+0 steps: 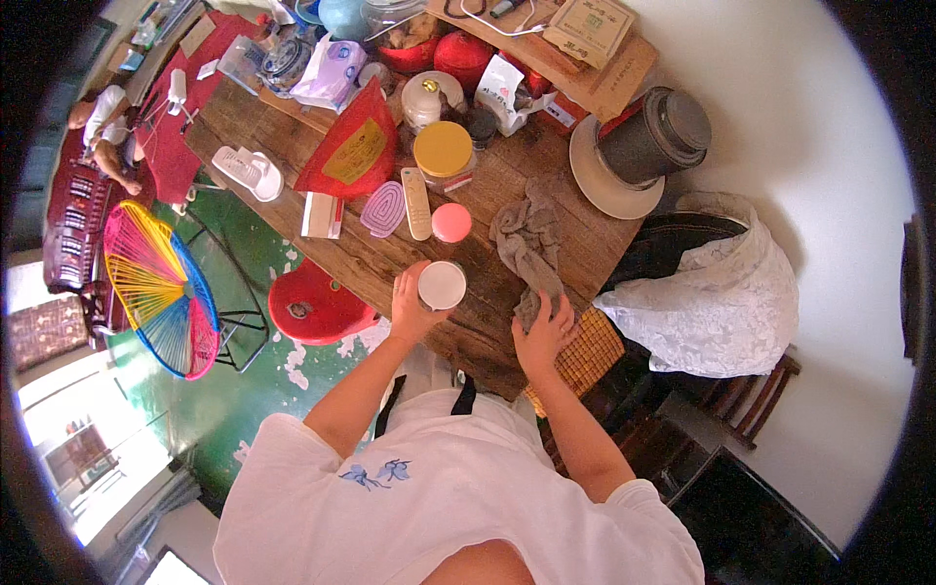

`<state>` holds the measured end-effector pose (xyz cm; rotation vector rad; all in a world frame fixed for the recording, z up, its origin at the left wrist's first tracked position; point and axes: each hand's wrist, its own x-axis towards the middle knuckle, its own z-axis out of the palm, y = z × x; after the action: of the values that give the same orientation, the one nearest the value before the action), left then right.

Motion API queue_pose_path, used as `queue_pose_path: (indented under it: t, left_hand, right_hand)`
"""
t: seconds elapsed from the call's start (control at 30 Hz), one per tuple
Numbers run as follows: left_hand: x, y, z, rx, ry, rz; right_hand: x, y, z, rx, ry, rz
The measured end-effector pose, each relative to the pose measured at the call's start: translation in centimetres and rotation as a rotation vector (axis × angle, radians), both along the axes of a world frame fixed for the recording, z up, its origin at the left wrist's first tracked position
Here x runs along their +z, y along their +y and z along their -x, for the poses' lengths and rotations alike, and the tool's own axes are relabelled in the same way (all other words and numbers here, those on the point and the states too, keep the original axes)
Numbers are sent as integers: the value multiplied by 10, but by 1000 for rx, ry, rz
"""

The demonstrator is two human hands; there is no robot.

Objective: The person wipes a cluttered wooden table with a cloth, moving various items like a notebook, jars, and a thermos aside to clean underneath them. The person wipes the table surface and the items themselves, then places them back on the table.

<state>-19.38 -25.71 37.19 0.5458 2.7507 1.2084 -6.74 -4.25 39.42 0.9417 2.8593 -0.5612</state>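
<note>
Across the plank-grained wooden table (478, 341), a pink round lid (451, 222), a slim beige remote (416, 204) and a purple spiral-patterned oval (383, 210) crowd the space just beyond the hands, with a yellow-lidded jar (444, 148) and a glossy red bag (353, 146) behind them. The left hand (414, 300) is wrapped around the side of a round, white-topped container (443, 286) near the table's edge. Crumpled, soft grey-brown cloth (527, 239) stretches away from the right hand (546, 336), whose bent fingers touch its lower end, though I cannot tell whether they grip it.
</note>
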Motion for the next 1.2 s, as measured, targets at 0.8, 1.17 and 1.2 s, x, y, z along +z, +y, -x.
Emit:
queue_pose_path:
  t: [0.8, 1.17, 1.2]
  left_hand:
    - [-29, 212, 90, -532, 193, 646]
    - [-53, 275, 177, -543, 292, 601]
    - [-50, 272, 168, -592, 283, 616]
  right_hand:
    - [-63, 66, 33, 247, 208, -54]
    - [-60, 107, 138, 214, 316, 66]
    - [-60, 103, 129, 203, 308, 75]
